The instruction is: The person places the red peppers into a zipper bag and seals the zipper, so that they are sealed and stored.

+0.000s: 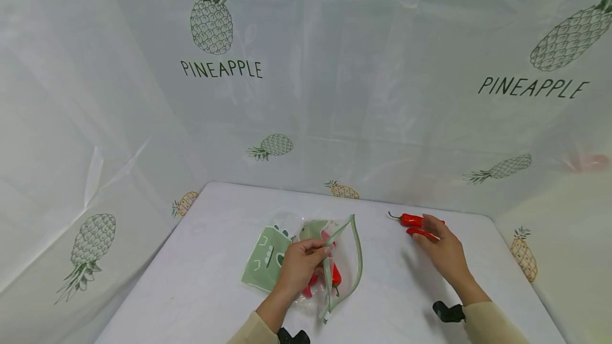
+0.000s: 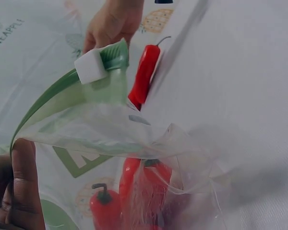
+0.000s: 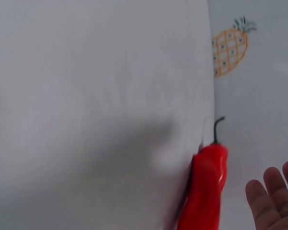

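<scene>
My left hand [image 1: 301, 264] pinches the green-edged rim of a clear zip bag [image 1: 357, 259] between thumb and fingers. The bag's mouth gapes toward the right, and a white slider [image 2: 90, 66] sits at one end of the green zip strip. Inside the bag, red peppers [image 2: 151, 179] with green stems show through the plastic. Over to the right, my right hand [image 1: 447, 251] reaches over a red pepper [image 1: 410, 220] with a thin curved stem. A second red strip [image 1: 423, 233] shows beside the thumb. In the right wrist view, the fingers [image 3: 273, 191] are extended beside the pepper.
A green printed panel [image 1: 265, 259] with a cartoon face lies left of the left hand, by the bag. The white table [image 1: 210, 259] has a pineapple-print sheet [image 1: 334, 94] hanging behind and around it. Dark straps [image 1: 447, 312] are on the wrists.
</scene>
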The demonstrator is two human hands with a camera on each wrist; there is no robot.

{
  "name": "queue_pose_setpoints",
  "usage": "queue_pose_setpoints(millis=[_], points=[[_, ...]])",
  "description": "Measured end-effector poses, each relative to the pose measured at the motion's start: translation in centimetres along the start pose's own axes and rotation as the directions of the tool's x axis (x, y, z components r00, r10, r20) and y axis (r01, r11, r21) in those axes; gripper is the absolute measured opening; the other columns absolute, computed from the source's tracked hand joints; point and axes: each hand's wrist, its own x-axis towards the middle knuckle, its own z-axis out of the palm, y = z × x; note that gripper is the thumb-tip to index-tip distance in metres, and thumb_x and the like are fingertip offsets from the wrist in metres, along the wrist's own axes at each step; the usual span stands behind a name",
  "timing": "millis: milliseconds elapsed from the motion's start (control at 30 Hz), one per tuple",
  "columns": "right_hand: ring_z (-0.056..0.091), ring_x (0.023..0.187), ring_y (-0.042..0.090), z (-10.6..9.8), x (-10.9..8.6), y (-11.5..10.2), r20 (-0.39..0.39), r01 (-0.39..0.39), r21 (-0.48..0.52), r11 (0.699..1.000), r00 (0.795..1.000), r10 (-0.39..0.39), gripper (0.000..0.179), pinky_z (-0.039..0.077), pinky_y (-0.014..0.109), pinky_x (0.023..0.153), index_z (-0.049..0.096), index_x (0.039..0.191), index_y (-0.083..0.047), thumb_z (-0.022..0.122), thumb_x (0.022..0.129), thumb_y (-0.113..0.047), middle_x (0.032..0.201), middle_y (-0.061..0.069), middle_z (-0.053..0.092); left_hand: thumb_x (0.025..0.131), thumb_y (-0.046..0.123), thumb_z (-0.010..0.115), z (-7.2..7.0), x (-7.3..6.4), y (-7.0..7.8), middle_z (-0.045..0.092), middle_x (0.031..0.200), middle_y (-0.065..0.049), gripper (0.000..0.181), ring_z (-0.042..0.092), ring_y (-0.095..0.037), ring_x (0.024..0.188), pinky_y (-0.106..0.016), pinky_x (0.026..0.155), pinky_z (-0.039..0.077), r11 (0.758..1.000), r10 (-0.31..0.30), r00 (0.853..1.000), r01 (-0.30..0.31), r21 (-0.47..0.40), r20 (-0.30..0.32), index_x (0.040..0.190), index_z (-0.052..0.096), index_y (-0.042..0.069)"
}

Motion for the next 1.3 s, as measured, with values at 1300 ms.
queue_pose_setpoints(millis=[1300], points=[[0.047,0.129,0.053,1.4,2.1,5.6,0.218,-0.217,-0.105,0.971,0.947,0.235,0.085,0.053,0.065,0.104,0.033,0.159,-0.001,0.082,0.093,-0.021,0.146,0.036,0.047,0.096,0.009,0.077,0.1,0.0,-0.4,0.078,0.098,-0.022,0.023,0.069,-0.009,0.068,-0.02,0.06,0.061,0.999,-0.007,1.0,0.007,0.043,-0.013,0.115,0.077,-0.004]])
